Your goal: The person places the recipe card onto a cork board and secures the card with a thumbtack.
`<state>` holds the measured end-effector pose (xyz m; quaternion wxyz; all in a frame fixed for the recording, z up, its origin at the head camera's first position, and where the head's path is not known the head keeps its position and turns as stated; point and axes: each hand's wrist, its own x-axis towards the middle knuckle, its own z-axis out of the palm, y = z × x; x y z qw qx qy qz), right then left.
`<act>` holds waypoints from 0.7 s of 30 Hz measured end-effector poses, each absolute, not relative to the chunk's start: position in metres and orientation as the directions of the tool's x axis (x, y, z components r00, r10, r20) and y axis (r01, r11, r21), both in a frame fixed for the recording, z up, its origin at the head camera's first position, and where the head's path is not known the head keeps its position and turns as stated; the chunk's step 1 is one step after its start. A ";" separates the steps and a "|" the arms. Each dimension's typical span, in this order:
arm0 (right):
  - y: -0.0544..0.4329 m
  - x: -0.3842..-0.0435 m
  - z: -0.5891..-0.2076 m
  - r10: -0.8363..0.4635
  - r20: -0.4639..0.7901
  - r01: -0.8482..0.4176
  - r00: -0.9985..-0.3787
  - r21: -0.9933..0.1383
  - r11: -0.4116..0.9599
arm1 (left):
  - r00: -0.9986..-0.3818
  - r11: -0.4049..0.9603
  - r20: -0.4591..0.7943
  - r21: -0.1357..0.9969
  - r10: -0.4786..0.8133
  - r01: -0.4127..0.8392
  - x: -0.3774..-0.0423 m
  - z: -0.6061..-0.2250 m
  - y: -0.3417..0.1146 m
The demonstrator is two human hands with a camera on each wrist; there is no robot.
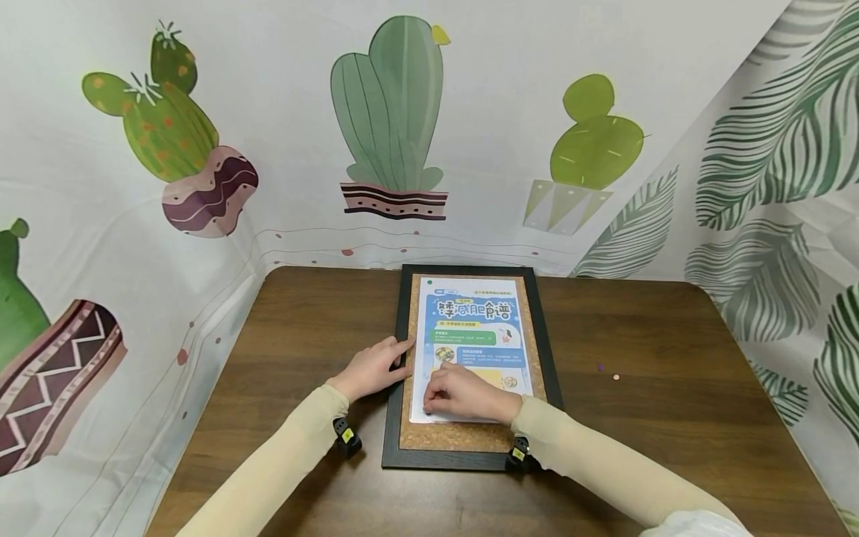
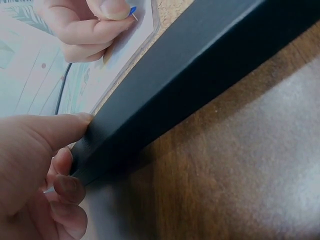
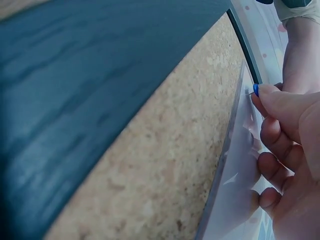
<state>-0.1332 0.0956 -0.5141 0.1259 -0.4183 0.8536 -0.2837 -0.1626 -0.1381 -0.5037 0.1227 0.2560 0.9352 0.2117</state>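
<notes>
My right hand [image 1: 463, 391] is over the lower left of a printed poster sheet [image 1: 479, 302]. Between thumb and forefinger it pinches a blue push pin [image 2: 133, 10], whose bare metal point shows. The sheet lies on a cork board [image 1: 456, 436] with a black frame [image 2: 165, 75]. In the head view, a green push pin [image 1: 429, 283] sits at the sheet's upper left corner. My left hand [image 1: 372, 369] holds the left side of the frame, thumb on top and fingers curled against its outer side.
Two small pieces, one purple [image 1: 600, 367] and one pale orange [image 1: 616, 377], lie on the brown wooden table [image 1: 644, 447] right of the board. White cloth [image 1: 288, 149] printed with cacti and leaves hangs behind the table and along its sides.
</notes>
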 end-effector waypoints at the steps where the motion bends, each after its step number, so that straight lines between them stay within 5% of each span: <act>1: 0.095 -0.133 -0.514 -0.786 0.024 -0.645 -0.617 -0.588 0.488 | -0.839 0.780 -0.122 0.458 0.531 0.427 -0.163 -0.504 -0.138; 21: 0.084 -0.135 -0.513 -0.801 -0.004 -0.662 -0.598 -0.560 0.498 | -0.834 0.766 -0.106 0.470 0.542 0.438 -0.162 -0.503 -0.139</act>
